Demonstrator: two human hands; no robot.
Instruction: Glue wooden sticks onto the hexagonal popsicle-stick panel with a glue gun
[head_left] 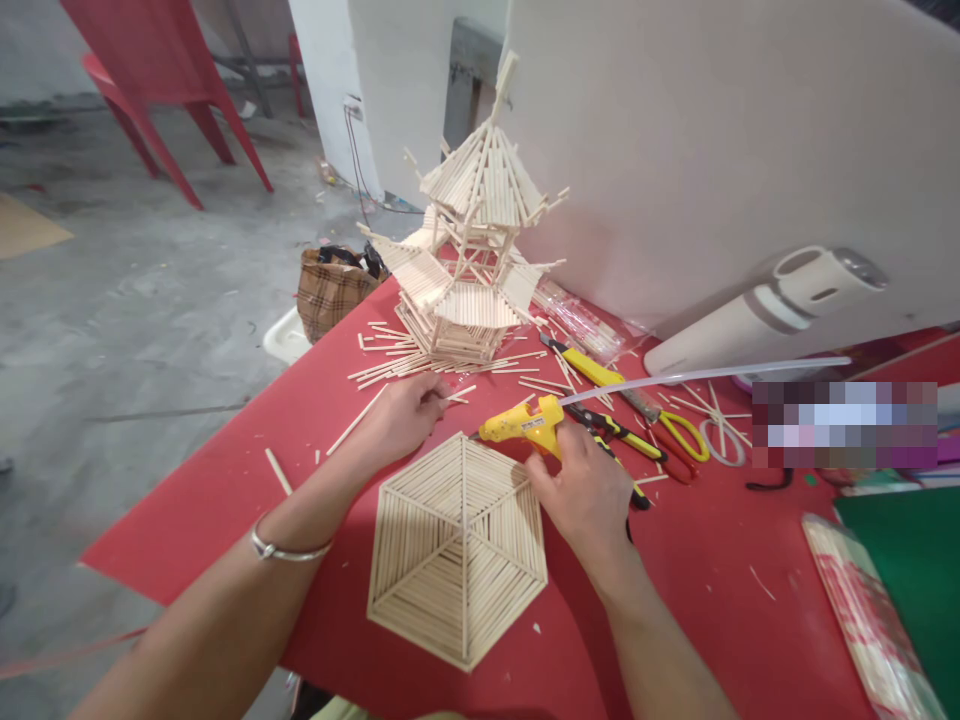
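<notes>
My right hand [585, 480] is wrapped round the handle of a yellow glue gun [525, 424], whose nozzle points left over the top corner of a flat hexagonal stick panel [427, 570]. A long clear glue stick [697, 375] juts from the gun's rear. Just left of the nozzle, my left hand [412, 410] pinches a short wooden stick [459, 396] above the red table. Behind both hands stands a pagoda model [480, 305] of thin sticks, with loose sticks [382, 368] around its base.
Yellow-handled cutters [622, 436], a utility knife [592, 367] and scissors [684, 436] lie to the right on the red table [225, 480]. A white thermos [720, 330] leans by the wall. Bagged sticks [870, 620] rest at the right. A plaid bag [330, 295] is beyond the left edge.
</notes>
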